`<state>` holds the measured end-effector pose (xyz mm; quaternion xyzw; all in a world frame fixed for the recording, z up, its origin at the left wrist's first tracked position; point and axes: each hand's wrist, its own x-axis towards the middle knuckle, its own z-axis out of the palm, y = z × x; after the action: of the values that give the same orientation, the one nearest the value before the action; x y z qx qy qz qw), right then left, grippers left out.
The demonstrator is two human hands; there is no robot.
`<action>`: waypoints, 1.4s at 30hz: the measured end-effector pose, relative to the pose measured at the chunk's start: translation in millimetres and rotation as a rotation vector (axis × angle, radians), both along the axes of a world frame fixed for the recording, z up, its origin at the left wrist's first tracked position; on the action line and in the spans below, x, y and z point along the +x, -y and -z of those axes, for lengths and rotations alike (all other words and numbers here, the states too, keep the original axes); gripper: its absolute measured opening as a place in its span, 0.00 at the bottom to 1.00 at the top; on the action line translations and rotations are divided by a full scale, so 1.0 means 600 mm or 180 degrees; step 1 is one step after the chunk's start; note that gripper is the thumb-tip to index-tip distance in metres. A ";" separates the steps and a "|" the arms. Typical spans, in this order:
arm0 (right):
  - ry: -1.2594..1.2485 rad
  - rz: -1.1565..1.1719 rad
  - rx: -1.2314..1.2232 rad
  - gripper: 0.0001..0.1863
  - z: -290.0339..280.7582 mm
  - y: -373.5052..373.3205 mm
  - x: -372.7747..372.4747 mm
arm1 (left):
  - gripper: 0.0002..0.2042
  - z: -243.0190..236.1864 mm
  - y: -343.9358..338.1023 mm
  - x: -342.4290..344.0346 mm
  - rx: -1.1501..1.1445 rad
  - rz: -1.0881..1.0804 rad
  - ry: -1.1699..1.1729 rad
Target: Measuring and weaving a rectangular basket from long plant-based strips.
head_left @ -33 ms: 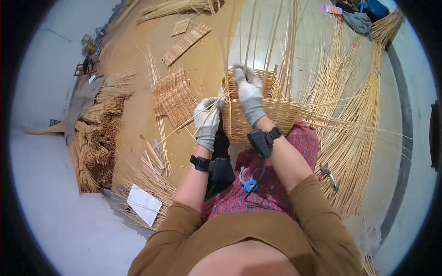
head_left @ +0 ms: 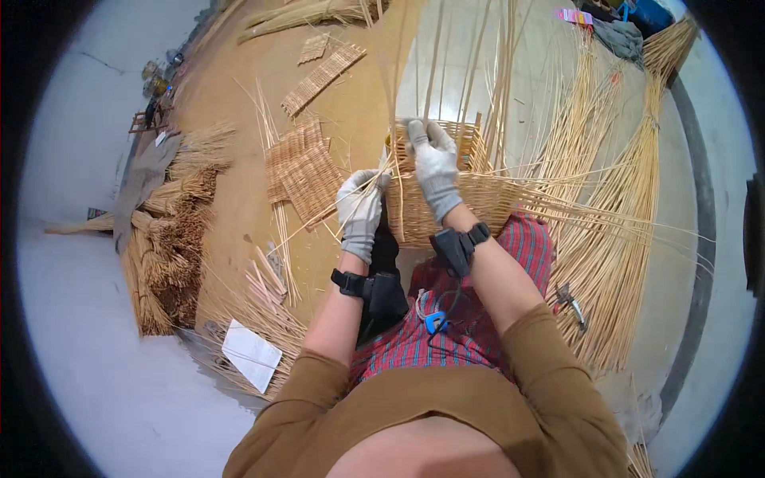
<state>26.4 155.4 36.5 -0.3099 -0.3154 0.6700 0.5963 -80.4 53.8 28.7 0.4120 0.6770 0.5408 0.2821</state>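
Observation:
A half-woven rectangular basket (head_left: pixel 454 209) of pale cane stands in front of me by my knees, with long upright strands rising from its far part. My left hand (head_left: pixel 362 205), in a white-grey glove, is closed at the basket's left corner. Several thin cane strands (head_left: pixel 368 185) run out between its fingers. My right hand (head_left: pixel 435 163), gloved too, reaches over the near rim with its fingers curled at the basket's opening. The fingertips are slightly blurred, and what they pinch is hidden. Loose strand ends stick out to the right of the basket.
Woven panels (head_left: pixel 307 171) lie on the floor to the left. Tied cane bundles (head_left: pixel 163 263) are stacked by the left wall. Long loose canes (head_left: pixel 613 263) spread along the right, with pliers (head_left: pixel 570 305) on them. A blue tape measure (head_left: pixel 435 322) rests on my lap cloth.

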 end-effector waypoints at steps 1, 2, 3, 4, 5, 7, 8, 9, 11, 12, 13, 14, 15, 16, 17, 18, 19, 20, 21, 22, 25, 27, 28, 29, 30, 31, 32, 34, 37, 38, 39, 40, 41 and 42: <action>0.0036 -0.0141 -0.0016 0.12 -0.004 0.004 0.013 | 0.10 0.001 0.002 0.006 -0.0009 -0.0061 -0.0010; 0.0024 -0.0122 -0.0007 0.12 -0.007 0.004 0.022 | 0.10 0.003 0.003 0.013 0.0001 -0.0042 -0.0021; 0.0191 -0.0378 0.0072 0.15 -0.011 0.004 0.031 | 0.10 0.007 0.005 0.020 0.0141 -0.0178 -0.0202; 0.0356 -0.0641 0.0147 0.17 -0.013 0.003 0.038 | 0.10 0.010 0.006 0.023 0.0279 -0.0322 -0.0385; 0.0551 -0.0766 0.0430 0.21 -0.016 -0.002 0.041 | 0.11 0.011 -0.002 0.018 0.0164 -0.0296 -0.0749; 0.0963 0.0232 0.1023 0.21 -0.022 0.001 0.037 | 0.11 0.010 -0.004 0.028 0.0140 -0.0365 -0.1026; 0.1374 0.1248 0.1589 0.21 -0.026 0.003 0.035 | 0.12 0.006 -0.004 0.032 0.0112 -0.0433 -0.1288; 0.1768 0.2283 0.2133 0.21 -0.030 0.006 0.034 | 0.12 0.011 -0.003 0.028 -0.0086 -0.0431 -0.1651; 0.1105 0.1558 0.1702 0.19 -0.043 0.032 0.052 | 0.13 0.006 0.005 0.043 0.0006 -0.0451 -0.1865; 0.0442 0.0829 0.1269 0.18 -0.045 0.041 0.057 | 0.13 0.004 0.009 0.048 0.0102 -0.0484 -0.2070; 0.0393 0.0349 0.0923 0.16 -0.025 0.038 0.075 | 0.13 0.006 0.010 0.048 0.0119 -0.0467 -0.2151; 0.0389 0.0357 0.0928 0.16 -0.010 0.037 0.084 | 0.13 0.013 0.007 0.036 0.0127 -0.0462 -0.2155; 0.0566 0.0250 0.1069 0.15 0.004 0.041 0.093 | 0.13 0.020 0.005 0.022 0.0129 -0.0353 -0.2373; 0.0752 0.0116 0.1195 0.15 0.015 0.050 0.106 | 0.13 0.019 0.008 0.020 0.0106 -0.0257 -0.2578; 0.1237 -0.0137 0.1354 0.14 0.025 0.055 0.119 | 0.13 0.020 0.007 0.019 0.0043 -0.0184 -0.2492; 0.1252 -0.0165 0.1355 0.14 0.033 0.051 0.124 | 0.13 0.023 0.009 0.026 0.0030 -0.0205 -0.2472; 0.0767 -0.0110 0.0735 0.14 0.031 0.041 0.125 | 0.13 0.024 0.006 0.035 0.0323 -0.0352 -0.2073; 0.0286 -0.0057 0.0116 0.14 0.028 0.034 0.125 | 0.12 0.024 0.002 0.044 0.0617 -0.0499 -0.1669; 0.0048 0.0095 0.0648 0.14 0.028 0.043 0.133 | 0.11 0.024 0.021 0.057 0.0387 -0.0697 -0.1546; 0.0088 0.0117 0.0686 0.14 0.040 0.034 0.145 | 0.10 0.025 0.032 0.071 0.0075 -0.0378 -0.1664; 0.0164 0.0185 -0.0098 0.14 0.065 0.043 0.182 | 0.27 -0.010 0.027 0.114 0.0272 0.0547 -0.2929; 0.0700 0.0155 0.0115 0.14 0.051 0.039 0.182 | 0.38 0.006 0.022 0.128 -0.0448 0.0622 -0.3049; 0.1218 0.0204 0.0303 0.14 0.033 0.035 0.185 | 0.39 0.013 0.016 0.136 -0.0639 0.0626 -0.3104; 0.1409 0.0257 0.0920 0.13 0.005 0.024 0.173 | 0.39 0.014 0.012 0.145 -0.0630 0.0637 -0.3075; 0.1438 0.0259 0.0920 0.13 -0.004 -0.003 0.158 | 0.39 0.015 0.007 0.151 -0.0723 0.0595 -0.3112; 0.2216 0.0550 0.1735 0.16 -0.014 -0.035 0.147 | 0.38 0.014 0.004 0.159 -0.0813 0.0554 -0.3147; 0.2972 0.0829 0.2574 0.21 -0.023 -0.050 0.137 | 0.38 0.010 0.002 0.162 -0.0807 0.0540 -0.3124; 0.2446 0.0883 0.2136 0.26 -0.034 -0.022 0.134 | 0.37 0.004 -0.001 0.159 -0.1127 0.0706 -0.3358; 0.1002 0.0336 0.0803 0.28 0.031 0.043 0.202 | 0.31 0.014 0.000 0.151 -0.0969 0.0740 -0.3402; 0.1500 0.0628 0.0739 0.26 0.061 0.068 0.223 | 0.31 0.018 0.005 0.149 -0.0963 0.0726 -0.3392; 0.1993 0.0933 0.0663 0.23 0.080 0.090 0.238 | 0.27 0.023 0.011 0.144 -0.0254 0.0675 -0.2530; 0.1987 0.0940 0.0662 0.23 0.078 0.113 0.242 | 0.23 0.030 0.016 0.134 0.0426 0.0620 -0.1660; 0.1838 0.0488 0.0351 0.19 0.062 0.143 0.237 | 0.17 0.042 0.022 0.120 0.1175 0.0041 -0.2318; 0.1671 0.0039 0.0042 0.16 0.045 0.163 0.226 | 0.16 0.053 0.034 0.104 0.0819 -0.0462 -0.2465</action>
<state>162.0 57.8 9.5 -0.4711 -0.4619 0.5609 0.5001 -17.8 33.3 -3.4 0.5681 0.6872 0.4445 -0.0860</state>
